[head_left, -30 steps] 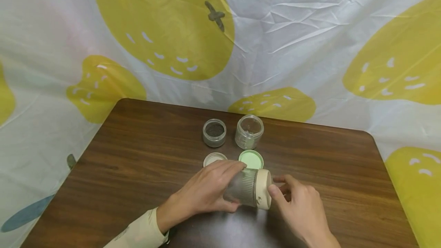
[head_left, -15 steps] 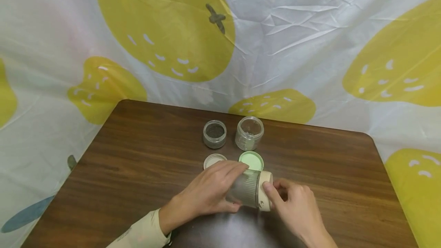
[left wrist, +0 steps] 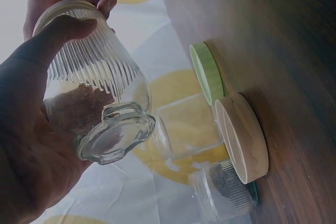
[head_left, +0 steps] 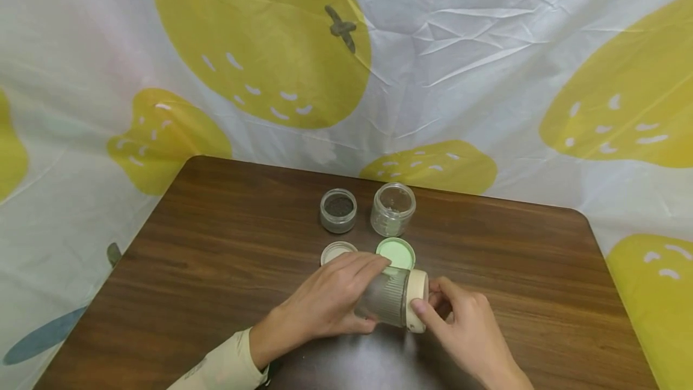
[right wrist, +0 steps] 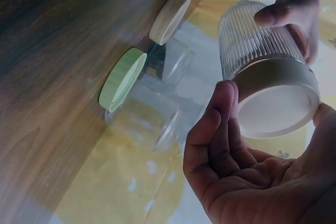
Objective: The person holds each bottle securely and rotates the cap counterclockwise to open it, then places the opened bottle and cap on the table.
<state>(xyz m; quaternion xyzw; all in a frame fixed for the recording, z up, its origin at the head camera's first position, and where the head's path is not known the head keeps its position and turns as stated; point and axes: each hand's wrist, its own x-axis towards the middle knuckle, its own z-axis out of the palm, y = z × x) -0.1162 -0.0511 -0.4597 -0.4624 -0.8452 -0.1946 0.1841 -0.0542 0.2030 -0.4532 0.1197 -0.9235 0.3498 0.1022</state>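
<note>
A ribbed glass jar lies on its side above the table, held in my left hand, whose fingers wrap round its body. Its cream lid points right. My right hand grips that lid with thumb and curled fingers. Some brownish grains show inside the jar in the left wrist view.
On the brown table behind the hands lie a green lid and a cream lid. Farther back stand an open jar with dark contents and an open clear jar. A lemon-print sheet hangs behind.
My right hand has closed in on the jar's lid, thumb now lower on its rim. The jar and left hand have barely shifted.
</note>
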